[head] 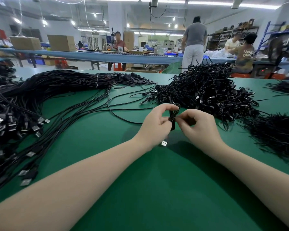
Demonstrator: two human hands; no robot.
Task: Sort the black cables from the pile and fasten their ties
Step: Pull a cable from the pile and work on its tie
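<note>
The fingers (165, 123) of my left hand (157, 125) are curled and pinch the folded black cable (173, 115) at its middle, and the fingers of my right hand (197, 125) are curled too and pinch the same bundle from the other side. So the cable stands directly between the two sets of fingers, touching both. Its long axis is close to upright in the view: the loop end rises above the fingers and a short dark part hangs just below them. I think this lower part may be the tie, but it is too blurred to tell. The two hands are equally near; my judgement is that the left one holds the bundle steady while the right one must wrap the tie across this axis.

Just below the left fingers, the silver USB plug (164, 143) of this cable hangs above the green desk (157, 189). Beyond the right fingers, away from me, lies the tangled pile of coiled cables (207, 90). To the far left of the fingers the long straight cables (48, 90) lie spread out, and a loose heap of black ties (277, 134) is well to the right.
</note>
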